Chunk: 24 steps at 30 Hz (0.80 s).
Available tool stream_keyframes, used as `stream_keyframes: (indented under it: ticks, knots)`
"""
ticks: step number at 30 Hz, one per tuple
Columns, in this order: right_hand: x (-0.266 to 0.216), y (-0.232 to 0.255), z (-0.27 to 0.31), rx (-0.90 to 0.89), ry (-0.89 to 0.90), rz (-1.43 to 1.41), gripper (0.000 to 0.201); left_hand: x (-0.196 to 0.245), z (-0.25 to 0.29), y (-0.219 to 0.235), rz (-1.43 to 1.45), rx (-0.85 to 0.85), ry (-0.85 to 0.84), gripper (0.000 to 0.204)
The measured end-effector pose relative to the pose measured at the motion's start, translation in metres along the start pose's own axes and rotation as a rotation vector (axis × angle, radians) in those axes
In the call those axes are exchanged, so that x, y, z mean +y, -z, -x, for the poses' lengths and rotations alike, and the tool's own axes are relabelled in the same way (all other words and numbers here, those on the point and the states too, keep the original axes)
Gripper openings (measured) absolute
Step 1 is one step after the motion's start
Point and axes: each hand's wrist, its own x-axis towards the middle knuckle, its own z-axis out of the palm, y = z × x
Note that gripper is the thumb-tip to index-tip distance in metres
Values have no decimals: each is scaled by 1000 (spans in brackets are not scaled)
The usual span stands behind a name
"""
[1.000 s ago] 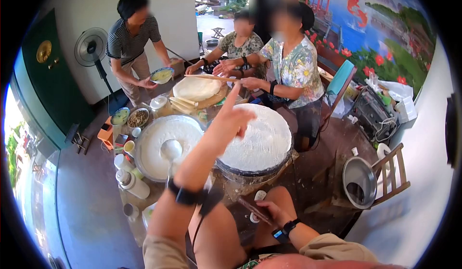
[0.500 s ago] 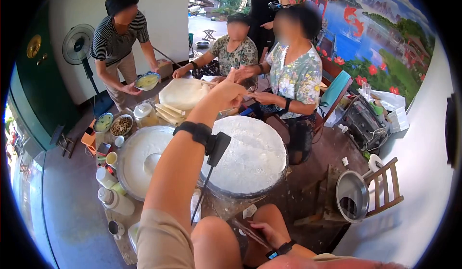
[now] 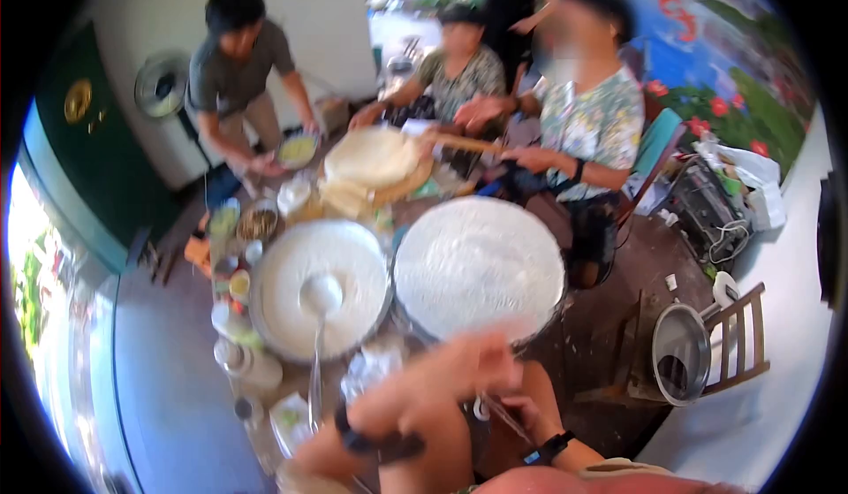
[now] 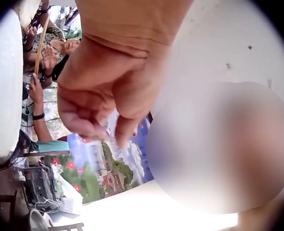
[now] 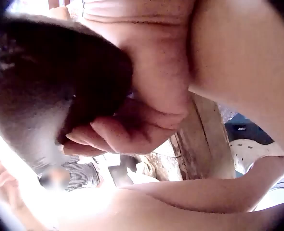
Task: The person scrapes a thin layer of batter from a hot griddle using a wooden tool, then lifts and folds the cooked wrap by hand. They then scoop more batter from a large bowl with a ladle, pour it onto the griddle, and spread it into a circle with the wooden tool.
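My left hand (image 3: 450,370), blurred by motion, is low over my lap, in front of the round pan with a white layer (image 3: 481,269). In the left wrist view its fingers (image 4: 79,120) hang loosely curled, with nothing between them and the thumb. My right hand (image 3: 530,413) rests by my thigh and grips a thin, dark brown piece with a rounded edge (image 5: 60,72); its exact kind I cannot tell. In the right wrist view the fingertips (image 5: 79,144) curl round its side. Left of the pan, a metal ladle (image 3: 320,296) lies in a wide basin of white mixture (image 3: 274,273).
Beyond the pan, pale flat sheets (image 3: 375,156) lie on a board. A standing person (image 3: 243,79) holds a bowl (image 3: 298,149); a seated person (image 3: 587,123) holds a wooden stick (image 3: 468,143). A bottle (image 3: 247,363) and crumpled white cloth (image 3: 371,368) are nearby. At right, a metal basin (image 3: 682,353).
My left hand, stretched out pointing toward the seated people, has dropped back to my lap. The right hand keeps hold of the dark piece. The head view has shifted slightly.
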Motion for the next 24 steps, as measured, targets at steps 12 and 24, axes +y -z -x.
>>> stream_keyframes:
  ticks: [12, 24]
  knots:
    - [20, -25, 33, 136, 4, 123, 39, -47, 185, -117, 587, 55, -34, 59]
    - [21, -35, 37, 169, 19, 159, 27, -42, 180, -139, 709, 302, -79, 54]
